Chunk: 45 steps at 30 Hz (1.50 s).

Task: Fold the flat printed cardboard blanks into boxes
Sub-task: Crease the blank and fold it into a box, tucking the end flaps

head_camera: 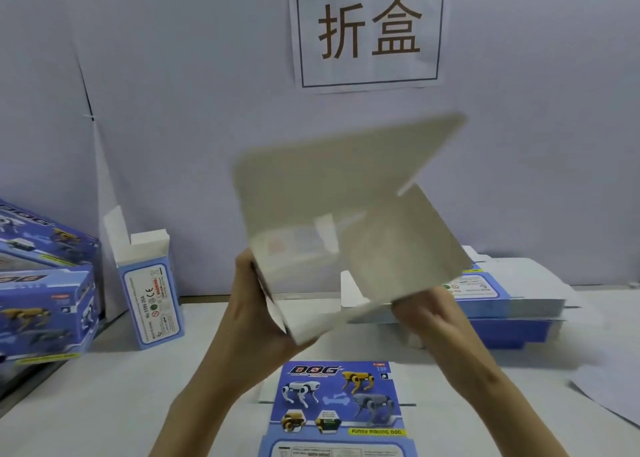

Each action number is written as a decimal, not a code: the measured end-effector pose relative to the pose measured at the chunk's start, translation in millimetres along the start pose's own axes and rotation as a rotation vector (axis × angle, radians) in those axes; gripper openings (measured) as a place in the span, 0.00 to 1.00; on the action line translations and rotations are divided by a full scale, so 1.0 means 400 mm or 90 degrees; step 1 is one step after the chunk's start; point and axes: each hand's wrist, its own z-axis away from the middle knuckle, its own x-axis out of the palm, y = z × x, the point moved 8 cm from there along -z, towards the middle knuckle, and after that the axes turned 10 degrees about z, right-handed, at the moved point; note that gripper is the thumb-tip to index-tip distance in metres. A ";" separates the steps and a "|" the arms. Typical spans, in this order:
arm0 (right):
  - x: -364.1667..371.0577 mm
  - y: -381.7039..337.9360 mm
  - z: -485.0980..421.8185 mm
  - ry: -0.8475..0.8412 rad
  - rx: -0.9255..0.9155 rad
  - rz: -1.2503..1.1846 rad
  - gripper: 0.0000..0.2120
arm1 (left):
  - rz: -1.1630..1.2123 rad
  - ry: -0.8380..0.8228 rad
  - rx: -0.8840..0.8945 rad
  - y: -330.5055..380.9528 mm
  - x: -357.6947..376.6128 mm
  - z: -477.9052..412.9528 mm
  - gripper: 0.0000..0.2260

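Observation:
A cardboard blank (346,207) is held up in the air above the table, its plain grey-white inner side facing me, partly folded and blurred by motion. My left hand (256,304) grips its lower left edge, fingers curled round the fold. At its lower right corner my right hand (429,314) pinches the card. Another flat printed blank (339,401), blue with robot dogs and the word DOG, lies on the table below my hands. A stack of flat blanks (505,297) lies at the right behind my right hand.
Finished blue boxes (45,283) are piled at the left edge. One folded box (149,283) stands upright with its top flaps open, left of centre. A paper sign (369,29) hangs on the white wall behind. A white sheet (609,397) lies at the right.

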 end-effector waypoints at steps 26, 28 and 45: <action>-0.051 0.072 0.009 0.075 0.290 0.124 0.26 | -0.121 -0.093 0.107 -0.003 0.034 -0.009 0.42; -0.044 0.070 0.007 0.058 0.308 0.114 0.20 | -0.130 -0.086 0.066 -0.017 0.032 -0.007 0.44; -0.077 0.019 -0.001 0.186 0.220 0.507 0.22 | 0.402 -0.038 -0.470 -0.056 0.131 -0.056 0.51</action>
